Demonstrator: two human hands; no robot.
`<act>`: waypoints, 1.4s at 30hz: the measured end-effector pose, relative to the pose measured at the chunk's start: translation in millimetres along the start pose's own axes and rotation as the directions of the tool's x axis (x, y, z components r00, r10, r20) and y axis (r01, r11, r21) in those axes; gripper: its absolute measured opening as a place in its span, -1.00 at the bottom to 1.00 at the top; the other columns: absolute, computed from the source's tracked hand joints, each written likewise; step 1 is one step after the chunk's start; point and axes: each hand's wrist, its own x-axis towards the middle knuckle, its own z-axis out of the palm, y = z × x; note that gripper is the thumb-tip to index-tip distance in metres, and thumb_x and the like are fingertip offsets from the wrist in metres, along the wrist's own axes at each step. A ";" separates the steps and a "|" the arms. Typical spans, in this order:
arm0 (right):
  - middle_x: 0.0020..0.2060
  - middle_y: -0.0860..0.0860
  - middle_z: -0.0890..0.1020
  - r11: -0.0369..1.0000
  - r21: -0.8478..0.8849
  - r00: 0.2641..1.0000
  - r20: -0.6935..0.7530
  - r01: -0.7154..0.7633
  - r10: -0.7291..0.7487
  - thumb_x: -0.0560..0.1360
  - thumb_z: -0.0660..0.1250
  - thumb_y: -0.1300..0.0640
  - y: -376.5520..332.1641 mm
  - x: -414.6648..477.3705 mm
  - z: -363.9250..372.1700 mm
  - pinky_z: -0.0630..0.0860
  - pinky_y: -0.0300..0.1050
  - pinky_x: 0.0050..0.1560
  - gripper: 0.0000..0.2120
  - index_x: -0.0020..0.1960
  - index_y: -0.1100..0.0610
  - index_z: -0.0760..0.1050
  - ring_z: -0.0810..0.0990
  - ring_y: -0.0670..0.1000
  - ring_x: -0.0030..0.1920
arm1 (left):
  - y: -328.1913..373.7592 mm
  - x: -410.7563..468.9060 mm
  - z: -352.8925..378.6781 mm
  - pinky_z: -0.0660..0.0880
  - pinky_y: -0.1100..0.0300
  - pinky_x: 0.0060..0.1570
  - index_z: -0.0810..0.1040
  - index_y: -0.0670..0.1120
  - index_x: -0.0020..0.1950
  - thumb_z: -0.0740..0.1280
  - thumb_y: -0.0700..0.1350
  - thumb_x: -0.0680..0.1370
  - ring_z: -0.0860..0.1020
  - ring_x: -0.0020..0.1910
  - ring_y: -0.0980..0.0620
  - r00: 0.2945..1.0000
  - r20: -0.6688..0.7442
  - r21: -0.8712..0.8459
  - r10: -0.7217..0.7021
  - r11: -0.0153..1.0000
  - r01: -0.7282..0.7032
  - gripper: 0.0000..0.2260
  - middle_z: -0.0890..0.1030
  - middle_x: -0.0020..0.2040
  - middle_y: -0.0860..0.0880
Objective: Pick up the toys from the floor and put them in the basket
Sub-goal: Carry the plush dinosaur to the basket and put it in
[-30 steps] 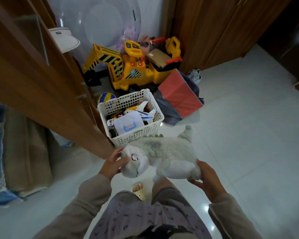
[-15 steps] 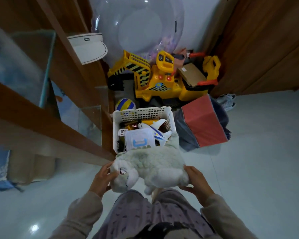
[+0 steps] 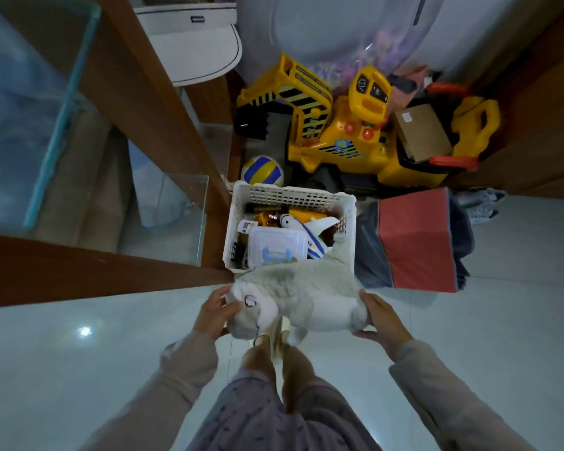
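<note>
A pale grey plush animal (image 3: 302, 296) hangs level between both my hands, in the air above the floor. My left hand (image 3: 214, 315) grips its head end and my right hand (image 3: 380, 320) grips its rear. Its far edge and tail overlap the near rim of the white lattice basket (image 3: 238, 209), which stands on the floor just beyond. Inside the basket lie a white and blue toy plane (image 3: 306, 229), a clear plastic case with a blue handle (image 3: 275, 247) and other small toys.
A yellow ride-on excavator (image 3: 345, 128) and a blue-yellow ball (image 3: 262, 170) stand behind the basket. A red and grey folded box (image 3: 415, 239) sits right of it. A wooden frame with glass panels (image 3: 137, 102) runs along the left. My legs are below the plush.
I have stepped closer to the basket, carrying the plush forward in both hands. The plush now overlaps the basket's near rim, and the view looks more steeply down.
</note>
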 end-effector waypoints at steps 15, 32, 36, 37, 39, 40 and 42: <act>-0.24 0.01 0.53 0.993 -0.094 0.998 -0.010 -0.064 0.064 0.53 0.27 0.04 -3.4 177.8 61.6 0.51 0.10 0.18 -0.81 -0.20 0.11 0.42 0.51 0.05 -0.05 | 33.7 239.7 20.7 0.34 -0.11 0.35 0.35 -0.19 0.40 0.24 -0.37 0.52 0.39 0.35 -0.26 0.997 -0.003 0.353 0.075 0.933 -0.069 -0.56 0.40 0.40 -0.26; 0.29 0.22 0.47 0.902 -0.430 0.987 0.120 -0.046 0.107 0.44 0.31 0.40 65.4 415.7 108.9 0.53 -0.08 -0.04 -0.54 0.31 0.31 0.31 0.48 0.21 0.25 | -48.5 440.0 24.4 0.28 0.11 0.39 0.31 -0.19 0.45 0.08 -0.52 0.49 0.33 0.43 -0.16 0.983 -0.109 0.490 0.148 0.868 -0.077 -0.45 0.37 0.43 -0.22; 0.25 0.20 0.47 0.852 -0.524 0.990 0.119 -0.001 0.074 0.47 0.30 0.34 66.0 412.8 109.2 0.53 0.02 0.07 -0.52 0.35 0.30 0.26 0.47 0.17 0.24 | -43.0 435.6 22.5 0.28 0.21 0.34 0.32 -0.14 0.46 0.06 -0.47 0.50 0.34 0.42 -0.15 0.984 -0.117 0.577 0.135 0.816 -0.043 -0.45 0.37 0.44 -0.21; 0.22 0.20 0.48 0.833 -0.553 0.989 0.125 0.005 0.077 0.48 0.30 0.32 64.5 407.1 108.1 0.49 0.06 0.16 -0.52 0.35 0.30 0.27 0.47 0.20 0.27 | -41.6 429.9 22.3 0.31 0.23 0.29 0.33 -0.13 0.45 0.06 -0.46 0.50 0.37 0.40 -0.16 0.986 -0.107 0.599 0.125 0.800 -0.037 -0.46 0.38 0.44 -0.22; 0.23 0.21 0.51 0.773 -0.634 0.986 0.144 0.028 0.082 0.47 0.31 0.27 60.3 390.5 105.4 0.45 0.05 0.22 -0.57 0.32 0.27 0.35 0.48 0.22 0.27 | -40.0 412.5 24.8 0.41 0.17 0.10 0.36 -0.14 0.43 0.08 -0.46 0.50 0.46 0.24 -0.20 0.993 -0.061 0.633 0.101 0.773 -0.040 -0.48 0.40 0.39 -0.30; 0.24 0.22 0.52 0.730 -0.681 0.985 0.152 0.046 0.080 0.47 0.31 0.25 57.6 379.6 104.4 0.43 0.02 0.22 -0.60 0.29 0.29 0.39 0.49 0.21 0.26 | -39.8 402.0 27.5 0.44 0.11 0.04 0.38 -0.15 0.41 0.09 -0.45 0.50 0.48 0.18 -0.22 0.995 -0.036 0.645 0.090 0.762 -0.046 -0.50 0.41 0.37 -0.33; 0.25 0.23 0.52 0.666 -0.741 0.986 0.157 0.083 0.051 0.49 0.29 0.24 51.7 352.9 101.9 0.40 -0.04 0.23 -0.64 0.26 0.32 0.45 0.49 0.20 0.27 | -39.7 374.2 33.8 0.48 0.00 0.09 0.41 -0.14 0.39 0.12 -0.41 0.51 0.48 0.22 -0.27 0.997 -0.026 0.684 0.079 0.728 -0.040 -0.53 0.44 0.34 -0.33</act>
